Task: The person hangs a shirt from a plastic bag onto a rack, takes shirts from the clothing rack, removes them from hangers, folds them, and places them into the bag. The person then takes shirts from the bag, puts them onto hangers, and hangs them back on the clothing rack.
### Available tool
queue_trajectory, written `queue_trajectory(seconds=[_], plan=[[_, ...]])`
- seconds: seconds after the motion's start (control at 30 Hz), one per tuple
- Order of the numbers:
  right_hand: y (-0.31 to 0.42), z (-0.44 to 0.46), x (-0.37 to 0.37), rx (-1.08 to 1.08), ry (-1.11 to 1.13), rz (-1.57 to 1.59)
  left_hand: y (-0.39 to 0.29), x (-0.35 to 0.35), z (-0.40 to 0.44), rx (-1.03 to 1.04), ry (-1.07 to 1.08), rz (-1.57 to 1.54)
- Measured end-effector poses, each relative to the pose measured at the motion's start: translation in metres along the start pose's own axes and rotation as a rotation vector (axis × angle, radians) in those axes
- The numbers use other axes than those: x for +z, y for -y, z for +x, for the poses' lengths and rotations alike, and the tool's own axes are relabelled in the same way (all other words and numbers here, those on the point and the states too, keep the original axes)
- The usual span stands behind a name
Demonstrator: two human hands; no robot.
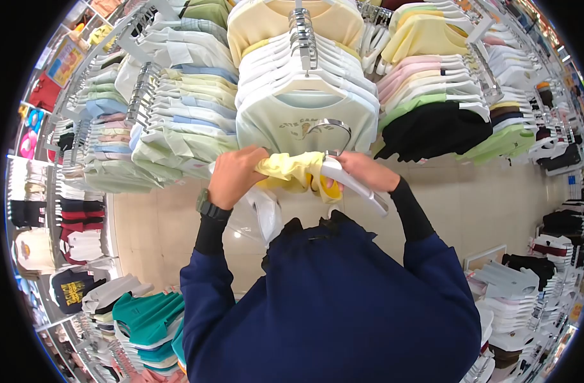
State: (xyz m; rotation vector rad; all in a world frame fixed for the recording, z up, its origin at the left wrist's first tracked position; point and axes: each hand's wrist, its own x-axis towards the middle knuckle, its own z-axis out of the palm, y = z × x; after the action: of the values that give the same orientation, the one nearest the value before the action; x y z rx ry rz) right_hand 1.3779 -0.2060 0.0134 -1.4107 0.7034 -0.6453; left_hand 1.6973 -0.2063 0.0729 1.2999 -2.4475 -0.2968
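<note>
A yellow shirt [291, 166], bunched up, stretches between my two hands in front of my chest. My left hand [236, 172] is closed around its left end. On the other side my right hand [370, 171] grips a white hanger [354, 180], whose metal hook curves up in front of the rack. Part of the shirt lies against the hanger beside my right fingers, and a deeper yellow part shows underneath. Below my left hand hangs a white, partly see-through plastic piece, perhaps a bag [261, 214]; what holds it is hidden.
Straight ahead, a pale mint T-shirt [305, 118] fronts a row of hanging shirts. Racks of pastel shirts [193, 105] stand to the left, and a black garment [435, 131] hangs on the right rack. Teal shirts [148, 319] hang behind at lower left. Beige floor tiles [151, 230] lie below.
</note>
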Motion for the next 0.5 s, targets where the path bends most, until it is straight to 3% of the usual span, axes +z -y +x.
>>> queue_trajectory(seconds=[0.07, 0.17, 0.27, 0.33, 0.43, 0.5], plan=[[-0.01, -0.002, -0.018, 0.04, 0.029, 0.452, 0.002, 0.0, -0.004, -0.023, -0.031, 0.019], [-0.113, 0.001, -0.052, 0.15, -0.275, 0.287, 0.006, -0.002, -0.012, -0.066, -0.09, 0.041], [-0.159, 0.001, -0.024, 0.365, -0.027, 0.338, 0.01, -0.006, -0.018, -0.117, -0.13, 0.042], [-0.152, 0.01, 0.024, 0.357, -0.093, 0.186, 0.011, -0.009, -0.021, -0.143, -0.144, 0.041], [-0.145, 0.039, 0.079, 0.307, -0.571, 0.128, 0.011, -0.01, -0.026, -0.178, -0.157, 0.048], [-0.162, 0.059, 0.096, 0.161, -0.766, -0.238, 0.009, -0.009, -0.029, -0.208, -0.168, 0.054]])
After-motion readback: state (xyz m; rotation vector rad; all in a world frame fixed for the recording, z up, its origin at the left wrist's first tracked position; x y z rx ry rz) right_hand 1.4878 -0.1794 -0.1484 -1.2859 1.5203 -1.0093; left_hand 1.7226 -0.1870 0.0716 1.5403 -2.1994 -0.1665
